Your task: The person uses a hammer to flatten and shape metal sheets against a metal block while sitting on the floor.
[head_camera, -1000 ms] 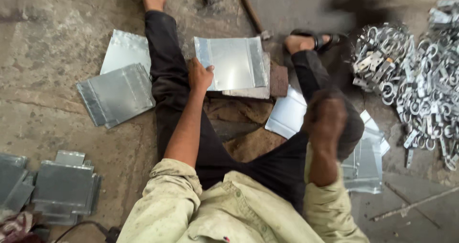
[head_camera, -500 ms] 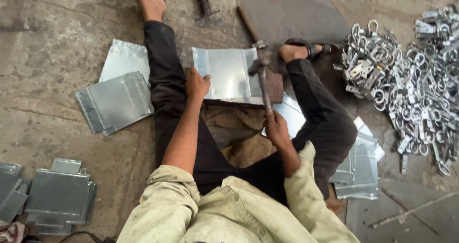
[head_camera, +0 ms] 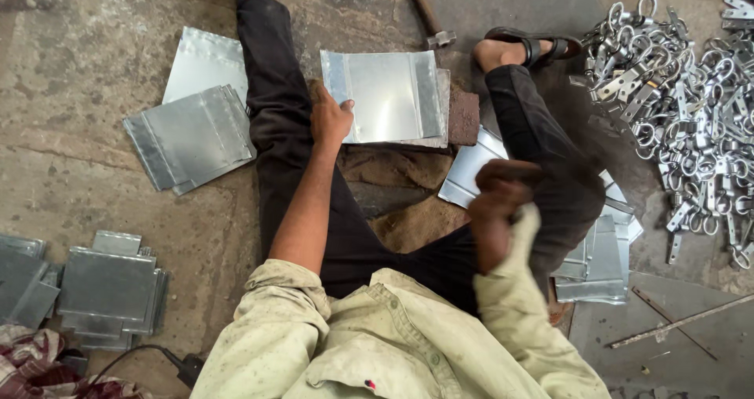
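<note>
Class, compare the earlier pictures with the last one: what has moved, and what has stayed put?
The right hand, half a second ago down at the sheet with the hammer's head on its right edge, has swung back up toward the body and is motion-blurred; whether it grips the hammer cannot be told. The left hand stays pressed on the metal sheet, which has not shifted. The stacked sheets lie unchanged.

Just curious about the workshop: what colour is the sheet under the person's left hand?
Shiny silver-grey bare metal sheet, folded along both side edges; the head view shows it.

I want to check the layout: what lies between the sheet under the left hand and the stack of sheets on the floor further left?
Head view: only the person's dark-trousered leg lies between the sheet and the stack.
</note>
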